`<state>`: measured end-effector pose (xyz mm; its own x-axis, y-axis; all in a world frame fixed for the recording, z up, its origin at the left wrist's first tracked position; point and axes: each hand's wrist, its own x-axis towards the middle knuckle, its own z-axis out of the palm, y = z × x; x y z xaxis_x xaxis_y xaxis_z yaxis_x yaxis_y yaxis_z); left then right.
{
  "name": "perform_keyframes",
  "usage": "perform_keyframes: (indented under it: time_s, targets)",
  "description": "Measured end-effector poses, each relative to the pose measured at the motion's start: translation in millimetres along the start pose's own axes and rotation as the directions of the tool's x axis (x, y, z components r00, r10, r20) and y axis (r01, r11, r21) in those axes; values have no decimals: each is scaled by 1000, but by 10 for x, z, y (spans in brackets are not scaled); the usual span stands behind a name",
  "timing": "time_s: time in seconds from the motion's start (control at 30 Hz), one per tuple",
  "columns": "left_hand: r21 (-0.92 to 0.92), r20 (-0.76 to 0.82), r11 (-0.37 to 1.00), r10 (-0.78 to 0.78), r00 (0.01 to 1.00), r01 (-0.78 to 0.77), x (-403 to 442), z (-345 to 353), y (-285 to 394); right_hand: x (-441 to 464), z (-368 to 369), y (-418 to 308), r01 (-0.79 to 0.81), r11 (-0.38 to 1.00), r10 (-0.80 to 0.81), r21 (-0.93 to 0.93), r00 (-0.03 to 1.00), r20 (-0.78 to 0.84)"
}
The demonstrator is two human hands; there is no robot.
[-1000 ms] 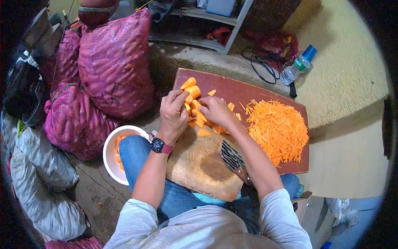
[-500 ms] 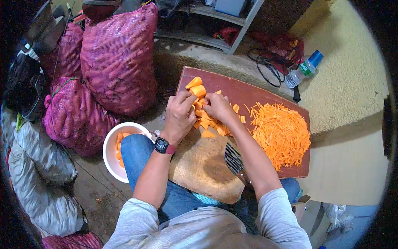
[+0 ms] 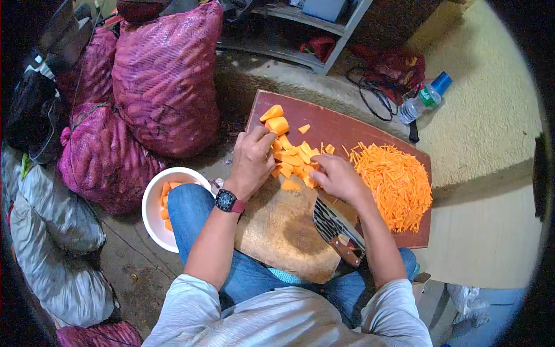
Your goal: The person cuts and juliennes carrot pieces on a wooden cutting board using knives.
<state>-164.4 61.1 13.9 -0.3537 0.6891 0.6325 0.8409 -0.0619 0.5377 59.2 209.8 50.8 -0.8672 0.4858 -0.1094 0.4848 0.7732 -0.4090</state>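
Note:
Cut carrot pieces (image 3: 298, 155) lie heaped on a dark red board (image 3: 341, 121), with a thick carrot chunk (image 3: 277, 125) at the heap's upper left. Against the heap's left side rests my left hand (image 3: 252, 159), loosely cupped, its fingertips partly hidden. On the right side, my right hand (image 3: 344, 178) has thumb and forefinger apart, touching or just above the nearest pieces. A broad knife (image 3: 345, 250) with a wooden handle lies near my right forearm, on the edge of a worn wooden chopping board (image 3: 277, 231). Shredded carrot (image 3: 392, 188) is piled farther right.
A white bowl (image 3: 151, 217) holding carrot pieces stands by my left knee. Pink mesh sacks (image 3: 167, 87) fill the upper left, and pale sacks (image 3: 55, 248) lie below them. A plastic bottle (image 3: 425, 99) and black cable lie beyond the red board, near a shelf (image 3: 283, 55).
My right hand has drawn back from the heap, down and to the right, its fingers now apart. The carrot pieces between the hands are more exposed. My left hand has barely moved.

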Motion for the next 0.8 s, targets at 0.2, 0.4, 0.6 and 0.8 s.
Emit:
perform_keyframes:
  time_s: [0.2, 0.4, 0.6, 0.8]
  targets:
    - [54, 14, 998, 19, 1000, -19, -14, 16, -11, -66, 50, -185, 52, 996, -55, -72, 997, -47]
    - [69, 2, 998, 12, 1000, -12, -28, 17, -32, 215, 242, -297, 148, 980, -154, -130, 987, -40]
    - [50, 24, 999, -11, 1000, 10, -14, -32, -18, 268, 281, -267, 150, 977, -154, -153, 988, -15]
    - [30, 29, 999, 14, 999, -15, -32, -2, 11, -12, 192, -154, 98, 994, -102, -41, 989, -105]
